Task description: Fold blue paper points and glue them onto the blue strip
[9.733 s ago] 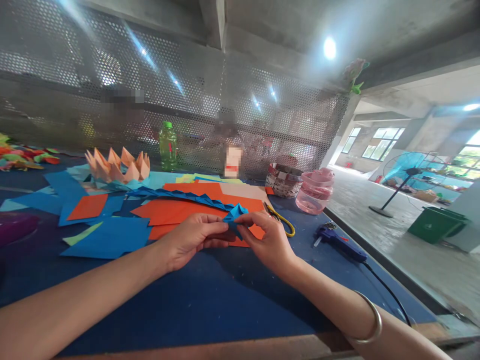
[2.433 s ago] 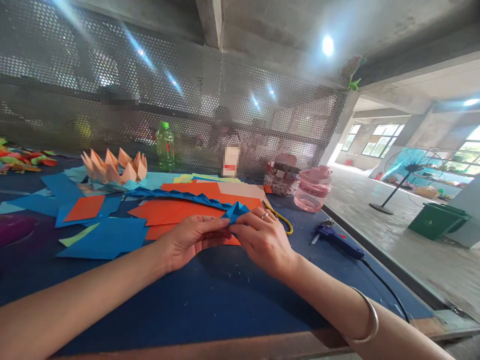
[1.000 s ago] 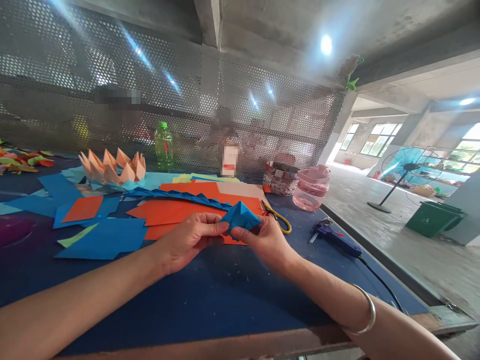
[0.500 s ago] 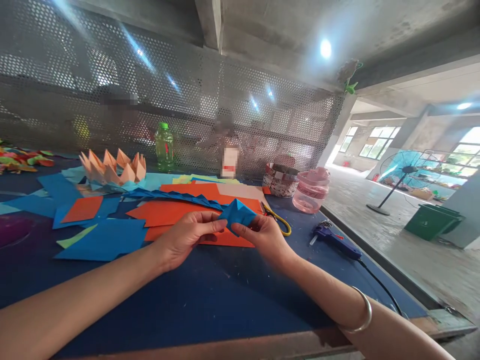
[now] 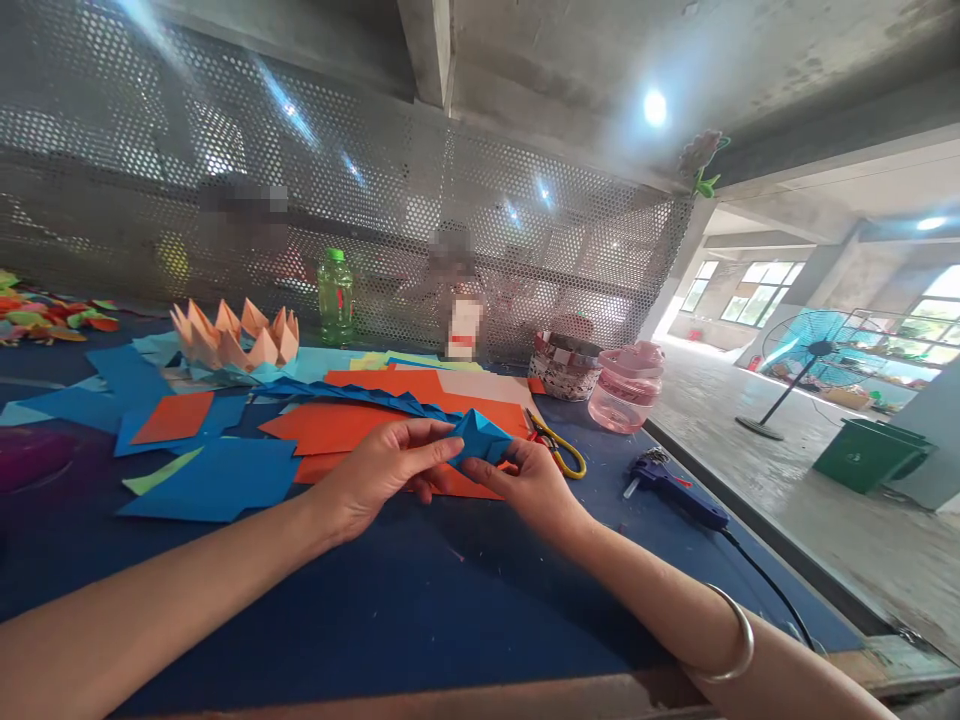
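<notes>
Between my two hands is a folded piece of blue paper with a pointed top, held just above the table. My left hand pinches its left side, thumb on the near face. On the right, my right hand grips the lower right side with thumb and fingers. A long strip of blue folded points runs leftward behind my hands; whether it joins the held piece I cannot tell. Orange paper sheets lie under and behind my hands.
Yellow-handled scissors and a blue glue gun with its cord lie to the right. Behind stand a pink plastic jug, a patterned basket, a green bottle and a peach folded-paper ring. Blue sheets lie left.
The blue folded paper has tilted and sits slightly lower, its point now showing a creased face. Both hands keep their hold, with the fingers shifted a little. The view has moved slightly.
</notes>
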Available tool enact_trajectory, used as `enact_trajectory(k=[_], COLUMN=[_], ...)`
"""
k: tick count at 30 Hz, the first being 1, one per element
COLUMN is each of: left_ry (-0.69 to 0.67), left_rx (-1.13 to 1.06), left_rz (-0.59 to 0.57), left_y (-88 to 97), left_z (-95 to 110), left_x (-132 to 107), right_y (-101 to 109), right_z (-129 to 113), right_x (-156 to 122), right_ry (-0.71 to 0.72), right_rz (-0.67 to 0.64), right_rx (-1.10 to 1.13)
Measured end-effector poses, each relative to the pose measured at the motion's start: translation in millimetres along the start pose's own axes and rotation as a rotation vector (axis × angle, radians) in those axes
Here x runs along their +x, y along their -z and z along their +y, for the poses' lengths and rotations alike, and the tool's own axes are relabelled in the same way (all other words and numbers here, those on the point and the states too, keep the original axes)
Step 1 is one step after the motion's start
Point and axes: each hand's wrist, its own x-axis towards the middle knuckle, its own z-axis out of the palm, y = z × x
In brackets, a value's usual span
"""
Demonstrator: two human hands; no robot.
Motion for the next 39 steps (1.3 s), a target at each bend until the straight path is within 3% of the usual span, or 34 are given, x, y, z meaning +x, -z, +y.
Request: enact_trajectory(k=[10,20,26,33,39], left_ry=[0.113,0.101,0.089,-0.009,-0.05], left_rx=[-0.207,-0.183,-0.217,-0.008,0.017], left_rz=[0.133,0.068,0.119,0.068,0.151], left_y=[4.1,7.4,10.7,6.7,7.5], left_z=[1,-1,-2,0,3], left_x=[5,4,7,4,3], right_y=[3,2,0,3,6], right_z=[-3,-7,-7,-3,-1], right_x=[2,2,-1,2,5], right_ry=[0.042,0.035,0.046,0.098,0.123], right_rz=[0.103,0.094,0.032,0.11,0.192], right_rx=[0.034,0.02,0.018,0.049,-0.012])
